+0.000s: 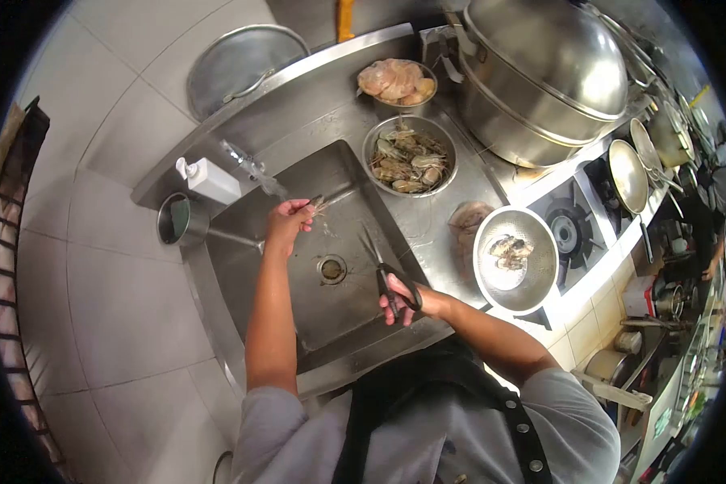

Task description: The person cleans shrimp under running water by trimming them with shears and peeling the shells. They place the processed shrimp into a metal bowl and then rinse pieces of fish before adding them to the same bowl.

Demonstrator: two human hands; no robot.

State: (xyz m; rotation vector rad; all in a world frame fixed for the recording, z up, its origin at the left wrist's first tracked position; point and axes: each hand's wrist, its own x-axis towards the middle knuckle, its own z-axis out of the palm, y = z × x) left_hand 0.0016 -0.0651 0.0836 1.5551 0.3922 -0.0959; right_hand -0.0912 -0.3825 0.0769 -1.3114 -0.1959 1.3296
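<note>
One shrimp (319,206), thin-shelled and whiskery, is above the sink (331,316) near the tap (242,157), pinched in the fingertips of the left hand (287,226); a light, steady pinch suits so brittle a shell. Right-hand fingers curl around the black handles of the scissors (384,276) (slim metal blades, best kept clear of the opposite fingertips). Beyond, a round, smooth metal bowl (451,161) holds a grey, spiky heap; a wide, shiny colander (544,242) carries a few pieces.
</note>
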